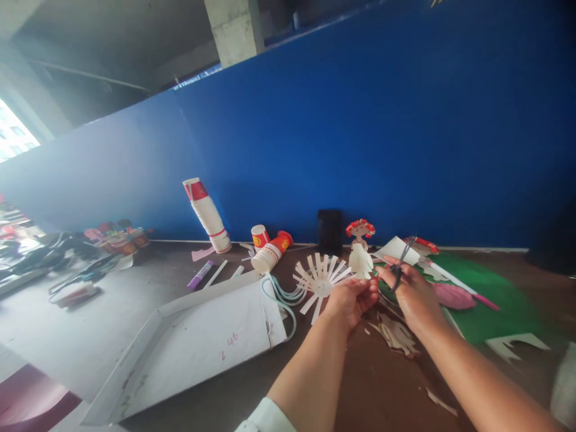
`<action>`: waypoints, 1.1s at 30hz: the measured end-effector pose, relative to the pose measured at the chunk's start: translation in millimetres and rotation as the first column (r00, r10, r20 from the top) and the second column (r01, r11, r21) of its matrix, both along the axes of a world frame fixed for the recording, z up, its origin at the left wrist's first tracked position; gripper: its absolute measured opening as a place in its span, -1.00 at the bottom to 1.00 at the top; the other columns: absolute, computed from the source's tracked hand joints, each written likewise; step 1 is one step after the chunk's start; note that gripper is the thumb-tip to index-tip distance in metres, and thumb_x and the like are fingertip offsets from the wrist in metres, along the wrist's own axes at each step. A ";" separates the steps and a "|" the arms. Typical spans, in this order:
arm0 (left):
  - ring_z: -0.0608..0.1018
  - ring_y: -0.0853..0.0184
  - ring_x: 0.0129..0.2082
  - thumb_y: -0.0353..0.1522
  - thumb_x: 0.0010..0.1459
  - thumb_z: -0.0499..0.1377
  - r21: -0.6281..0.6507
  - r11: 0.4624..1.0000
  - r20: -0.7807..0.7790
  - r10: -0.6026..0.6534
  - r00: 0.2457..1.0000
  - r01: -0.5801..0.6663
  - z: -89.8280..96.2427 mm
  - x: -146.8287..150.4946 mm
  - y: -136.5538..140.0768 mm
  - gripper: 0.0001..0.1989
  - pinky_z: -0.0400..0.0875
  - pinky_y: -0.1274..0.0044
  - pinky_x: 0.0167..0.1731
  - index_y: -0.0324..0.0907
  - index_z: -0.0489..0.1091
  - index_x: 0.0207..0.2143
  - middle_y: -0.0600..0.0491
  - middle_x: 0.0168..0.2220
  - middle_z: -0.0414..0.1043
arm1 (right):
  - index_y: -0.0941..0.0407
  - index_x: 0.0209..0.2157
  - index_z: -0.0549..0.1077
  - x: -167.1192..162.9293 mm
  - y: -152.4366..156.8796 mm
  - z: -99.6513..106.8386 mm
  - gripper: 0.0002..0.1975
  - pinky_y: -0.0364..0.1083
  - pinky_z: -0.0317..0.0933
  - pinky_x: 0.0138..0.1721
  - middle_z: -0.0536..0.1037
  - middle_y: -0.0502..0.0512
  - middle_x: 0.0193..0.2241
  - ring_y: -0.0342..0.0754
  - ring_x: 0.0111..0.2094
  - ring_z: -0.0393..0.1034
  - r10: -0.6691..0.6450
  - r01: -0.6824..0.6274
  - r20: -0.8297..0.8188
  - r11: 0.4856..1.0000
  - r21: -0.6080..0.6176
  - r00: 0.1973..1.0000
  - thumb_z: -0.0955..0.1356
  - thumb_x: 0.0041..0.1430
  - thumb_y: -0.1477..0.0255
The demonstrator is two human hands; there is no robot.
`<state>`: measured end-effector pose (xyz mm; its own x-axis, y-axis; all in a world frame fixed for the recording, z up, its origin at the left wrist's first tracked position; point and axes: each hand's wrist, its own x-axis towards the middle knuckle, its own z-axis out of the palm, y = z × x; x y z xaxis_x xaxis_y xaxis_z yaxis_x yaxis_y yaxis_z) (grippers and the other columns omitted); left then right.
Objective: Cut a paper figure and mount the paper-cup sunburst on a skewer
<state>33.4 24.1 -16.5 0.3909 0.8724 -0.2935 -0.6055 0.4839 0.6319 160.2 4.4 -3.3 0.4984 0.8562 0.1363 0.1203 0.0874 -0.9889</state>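
Head view: my left hand (355, 300) has its fingertips pinched at the near end of a cream paper cutout (361, 263), just left of my right hand (400, 283), whose grip is wrapped on what look like dark scissors (396, 277). Whether their blades are apart or together I cannot tell, nor which way they point.

I judge the step in hand to be paper trimming; a next cut would call for a steady left pinch, with the blades brought leftward along the edge.

The cutout stands nearly upright above my fingers, its long axis running from far to near, with the narrower end far and the wavy end near. A red-haired paper figure (360, 230) shows directly beyond it; whether the two are joined is unclear.

Far of my right grip lies a white card (398, 250). Pale figure cutouts (396, 336) lie near, between my forearms, on the brown table (369, 384).

Left of my left hand, a strip-cut cup (321, 287) splays its strips outward; farther left are pale tubing (281, 291) and a white tray (202, 336). To the right, a pink piece (454, 296) and a white-and-pink pen (463, 285) lie over a green disc (490, 300).
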 end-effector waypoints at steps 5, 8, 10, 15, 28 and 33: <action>0.51 0.47 -0.49 -0.54 0.12 0.25 0.020 0.996 -0.072 -0.081 0.994 0.082 -0.3 0.1 -1.9 -0.92 0.50 0.64 -0.40 -0.32 0.45 -0.44 -0.04 -0.42 0.48 | 0.03 0.03 0.53 -2.1 -1.1 2.8 -0.47 0.02 0.34 -0.10 0.68 0.05 -0.24 0.12 -0.18 0.56 0.054 -0.054 0.015 0.999 -0.007 0.998 0.46 -0.05 0.31; 0.53 0.45 -0.48 -0.54 0.13 0.24 0.029 0.993 -0.156 -0.106 0.982 0.112 1.5 0.4 -4.4 -0.90 0.50 0.63 -0.41 -0.32 0.44 -0.46 -0.02 -0.45 0.47 | 0.04 0.00 0.53 -3.8 -1.9 4.1 -0.49 0.00 0.33 -0.10 0.68 0.05 -0.23 0.11 -0.16 0.56 0.069 -0.068 0.029 0.998 -0.004 0.997 0.46 -0.07 0.33; 0.54 0.42 -0.48 -0.51 0.11 0.28 0.053 0.990 -0.234 -0.115 0.965 0.131 2.4 0.3 -5.4 -0.90 0.49 0.61 -0.42 -0.31 0.44 -0.46 -0.02 -0.47 0.47 | 0.06 -0.01 0.53 -4.0 -2.6 4.9 -0.50 -0.02 0.34 -0.13 0.68 0.05 -0.23 0.10 -0.17 0.55 0.073 -0.073 0.033 0.997 -0.009 0.997 0.45 -0.07 0.33; 0.55 0.38 -0.48 -0.39 -0.07 0.45 0.151 0.985 -0.340 -0.034 0.940 0.090 3.4 0.9 -3.5 -0.73 0.49 0.55 -0.40 -0.27 0.43 -0.38 0.00 -0.45 0.49 | 0.08 -0.03 0.53 -2.0 -4.8 6.0 -0.51 -0.04 0.34 -0.17 0.68 0.06 -0.28 0.10 -0.18 0.56 0.054 -0.052 0.048 0.998 -0.038 0.997 0.44 -0.08 0.36; 0.54 0.38 -0.42 -0.30 -0.20 0.50 0.312 0.947 -0.237 0.154 0.959 -0.075 0.4 -0.6 3.6 -0.64 0.48 0.47 -0.22 -0.25 0.47 -0.38 0.03 -0.41 0.50 | 0.04 -0.09 0.56 -6.3 -10.4 9.4 -0.57 -0.04 0.35 -0.14 0.69 0.04 -0.31 0.11 -0.20 0.57 0.072 -0.066 0.071 0.995 -0.075 0.995 0.46 -0.08 0.34; 0.50 0.39 -0.44 -0.22 -0.26 0.51 0.350 0.931 -0.220 0.192 0.956 -0.107 -1.5 -3.7 7.7 -0.58 0.41 0.50 -0.28 -0.24 0.50 -0.36 0.02 -0.39 0.52 | 0.06 -0.07 0.55 -8.4 -11.2 10.1 -0.53 -0.03 0.34 -0.10 0.69 0.06 -0.29 0.13 -0.17 0.57 0.083 -0.075 0.080 0.992 -0.101 0.993 0.47 -0.10 0.31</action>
<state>29.6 31.9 -18.0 0.2009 0.9784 -0.0479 -0.4590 0.1372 0.8778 151.8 -6.8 6.8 0.4188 0.9038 0.0886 0.2000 0.0033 -0.9798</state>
